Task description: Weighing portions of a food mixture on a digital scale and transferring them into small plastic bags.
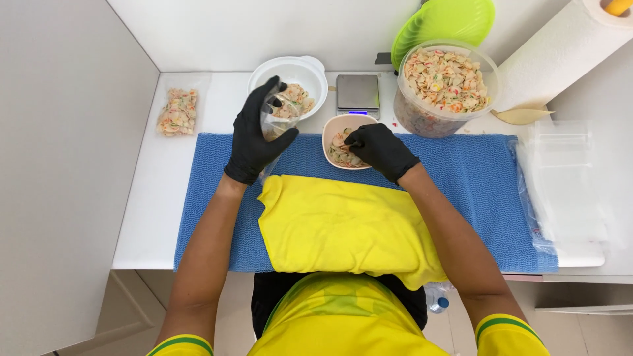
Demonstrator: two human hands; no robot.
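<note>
Bagging pasta (343,153) with gloved hands (380,149)

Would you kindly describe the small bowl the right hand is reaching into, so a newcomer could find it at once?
Start from the blue mat across the white table. At its far edge, just before the small digital scale, sits a pale pink bowl of shell-shaped pieces, with the right hand in it. Unlike the neighbouring white bowl, it is smaller and pinkish.
</note>
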